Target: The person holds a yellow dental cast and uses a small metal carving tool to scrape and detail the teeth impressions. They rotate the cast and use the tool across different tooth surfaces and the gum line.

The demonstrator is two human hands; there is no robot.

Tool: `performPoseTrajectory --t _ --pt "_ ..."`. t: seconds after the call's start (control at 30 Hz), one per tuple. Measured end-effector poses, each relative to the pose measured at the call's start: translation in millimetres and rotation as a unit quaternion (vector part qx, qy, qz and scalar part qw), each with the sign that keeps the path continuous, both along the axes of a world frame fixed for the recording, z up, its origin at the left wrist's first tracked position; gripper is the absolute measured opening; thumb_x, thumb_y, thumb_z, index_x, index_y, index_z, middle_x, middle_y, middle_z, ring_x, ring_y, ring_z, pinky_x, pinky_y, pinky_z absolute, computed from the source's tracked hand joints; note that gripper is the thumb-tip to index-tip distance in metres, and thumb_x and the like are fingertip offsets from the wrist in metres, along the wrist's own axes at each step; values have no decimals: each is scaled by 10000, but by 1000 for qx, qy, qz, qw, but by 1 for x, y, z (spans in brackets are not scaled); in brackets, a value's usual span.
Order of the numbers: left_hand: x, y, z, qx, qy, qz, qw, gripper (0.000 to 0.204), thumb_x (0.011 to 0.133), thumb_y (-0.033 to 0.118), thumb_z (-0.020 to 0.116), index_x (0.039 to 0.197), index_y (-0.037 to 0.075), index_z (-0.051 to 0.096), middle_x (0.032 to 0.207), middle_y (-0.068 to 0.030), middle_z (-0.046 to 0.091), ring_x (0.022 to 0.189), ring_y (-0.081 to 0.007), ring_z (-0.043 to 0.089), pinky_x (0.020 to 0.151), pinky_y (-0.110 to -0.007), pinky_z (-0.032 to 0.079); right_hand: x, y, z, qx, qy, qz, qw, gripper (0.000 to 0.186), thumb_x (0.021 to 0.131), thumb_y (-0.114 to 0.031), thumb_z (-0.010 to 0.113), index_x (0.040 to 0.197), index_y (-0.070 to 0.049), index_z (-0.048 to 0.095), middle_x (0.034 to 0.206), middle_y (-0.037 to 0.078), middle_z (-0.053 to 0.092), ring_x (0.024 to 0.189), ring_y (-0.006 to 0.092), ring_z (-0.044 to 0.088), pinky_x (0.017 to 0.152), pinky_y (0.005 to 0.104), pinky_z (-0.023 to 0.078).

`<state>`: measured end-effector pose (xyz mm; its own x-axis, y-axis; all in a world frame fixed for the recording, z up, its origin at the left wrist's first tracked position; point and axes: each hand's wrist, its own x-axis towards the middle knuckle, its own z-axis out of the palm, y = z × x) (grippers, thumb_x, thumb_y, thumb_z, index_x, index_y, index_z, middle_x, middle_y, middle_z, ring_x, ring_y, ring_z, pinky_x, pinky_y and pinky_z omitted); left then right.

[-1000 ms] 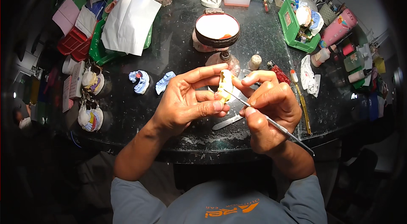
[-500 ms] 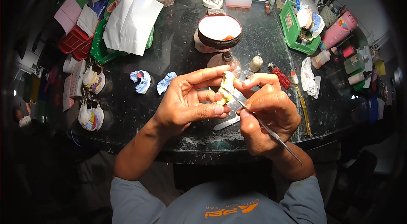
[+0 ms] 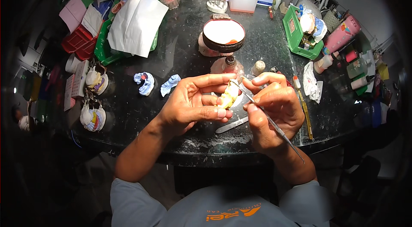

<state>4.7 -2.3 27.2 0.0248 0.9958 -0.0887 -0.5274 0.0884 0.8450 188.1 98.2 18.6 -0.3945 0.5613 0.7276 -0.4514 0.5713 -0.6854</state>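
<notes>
My left hand point(image 3: 185, 99) grips a small pale-yellow dental model piece point(image 3: 228, 98) between thumb and fingers, over the near part of the bench. Held like a pen in my right hand point(image 3: 278, 113), a thin double-ended metal dental carver point(image 3: 278, 130) has its tip at the upper end of the piece. Its other end slants down past my palm. Below the hands lies a flat metal blade-like tool point(image 3: 232, 125), partly covered. Left of my left hand sit a blue-and-white dental cast point(image 3: 144, 84) and a smaller blue piece point(image 3: 170, 84).
Ahead stand a round white-topped dish point(image 3: 223, 32) and a glass burner-like bottle point(image 3: 229, 63). Two hinged dental models point(image 3: 92, 116) sit at left, near a green bin point(image 3: 103, 48) with papers. At right are a yellow-handled brush point(image 3: 305, 113), crumpled tissue point(image 3: 312, 82) and a green box of casts point(image 3: 292, 25).
The carver's tip has shifted from the middle of the yellow piece to its upper end. The piece is turned slightly in my left hand, and my right hand sits a little lower.
</notes>
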Motion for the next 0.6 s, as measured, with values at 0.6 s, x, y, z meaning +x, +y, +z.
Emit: performPoseTrajectory --t 0.6 --pt "-1 -1 -4 21 8 -12 1000 858 761 -114 771 1538 -64 409 1375 -227 619 1032 -259 759 908 -337 643 3 -4 1 -17 5 13 1000 210 741 129 638 931 39 631 954 169 637 1090 265 619 947 379 568"
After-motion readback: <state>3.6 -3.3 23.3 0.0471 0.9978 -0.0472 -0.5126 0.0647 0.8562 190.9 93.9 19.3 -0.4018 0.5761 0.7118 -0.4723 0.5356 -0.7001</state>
